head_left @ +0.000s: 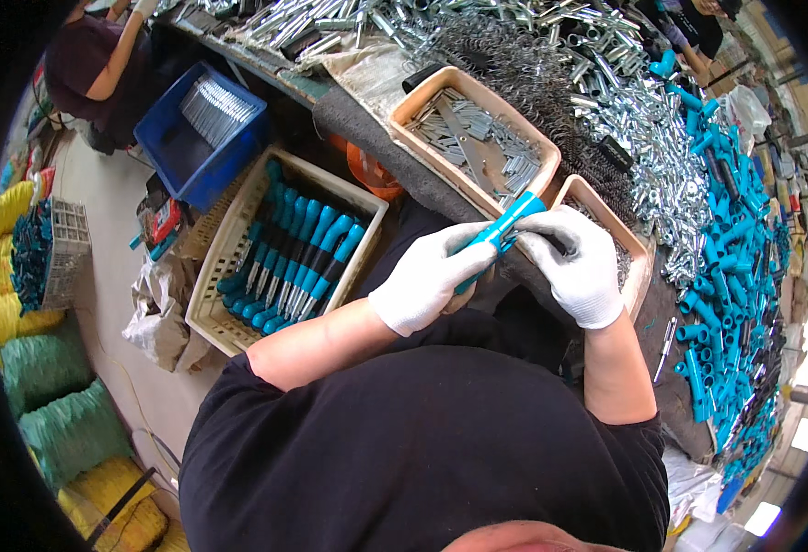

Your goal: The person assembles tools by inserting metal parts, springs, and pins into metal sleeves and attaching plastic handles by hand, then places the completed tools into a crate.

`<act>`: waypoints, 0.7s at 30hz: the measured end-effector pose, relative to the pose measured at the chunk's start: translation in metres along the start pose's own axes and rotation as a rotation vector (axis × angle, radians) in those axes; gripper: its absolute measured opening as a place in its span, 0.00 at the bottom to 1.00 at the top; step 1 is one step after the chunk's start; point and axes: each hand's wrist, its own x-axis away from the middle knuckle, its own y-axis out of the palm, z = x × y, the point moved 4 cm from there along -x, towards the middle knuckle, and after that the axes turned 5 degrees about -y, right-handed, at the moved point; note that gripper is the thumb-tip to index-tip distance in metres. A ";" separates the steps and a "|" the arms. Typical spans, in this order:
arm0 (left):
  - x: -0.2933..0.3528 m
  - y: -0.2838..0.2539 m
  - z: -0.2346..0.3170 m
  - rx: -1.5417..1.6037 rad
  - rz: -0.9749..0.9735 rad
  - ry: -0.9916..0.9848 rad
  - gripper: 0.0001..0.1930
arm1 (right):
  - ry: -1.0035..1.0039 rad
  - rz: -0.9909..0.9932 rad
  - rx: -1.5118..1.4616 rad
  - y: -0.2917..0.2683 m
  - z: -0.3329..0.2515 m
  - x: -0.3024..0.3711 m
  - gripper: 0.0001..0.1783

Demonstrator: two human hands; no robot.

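Up close, both gloved hands meet on one blue handle (505,225) above the surface (367,138) edge. The left hand (427,276) is clenched around its lower end, so that part is hidden; the right hand (574,258) pinches the upper end, and whatever its fingertips work on is covered. Behind sits a tan tray (478,138) of metal strips; a second tray (629,248) is mostly blocked by the right hand. Finished handles fill a crate (225,267) below left.
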 end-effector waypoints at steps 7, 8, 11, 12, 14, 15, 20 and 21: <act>0.002 0.025 0.002 -0.113 -0.004 0.035 0.21 | -0.245 0.131 0.188 -0.013 -0.011 0.020 0.09; 0.006 0.027 0.000 -0.087 -0.037 0.014 0.21 | -0.288 0.145 0.213 -0.013 -0.015 0.026 0.10; 0.004 0.028 -0.009 0.028 -0.050 -0.035 0.18 | -0.402 0.176 0.319 -0.009 -0.016 0.035 0.09; 0.006 0.031 -0.009 0.029 -0.061 -0.046 0.17 | -0.384 0.215 0.309 -0.005 -0.013 0.040 0.07; 0.006 0.032 -0.012 0.033 -0.055 -0.047 0.20 | -0.344 0.235 0.272 -0.005 -0.012 0.044 0.08; 0.007 0.035 -0.013 0.020 -0.068 -0.041 0.20 | -0.295 0.222 0.212 -0.005 -0.011 0.047 0.08; 0.004 0.042 -0.017 -0.105 -0.064 0.001 0.23 | 0.050 0.322 -0.159 -0.001 0.016 0.072 0.15; 0.003 0.042 -0.018 -0.112 -0.070 0.000 0.23 | 0.243 0.338 -0.274 0.001 0.026 0.077 0.22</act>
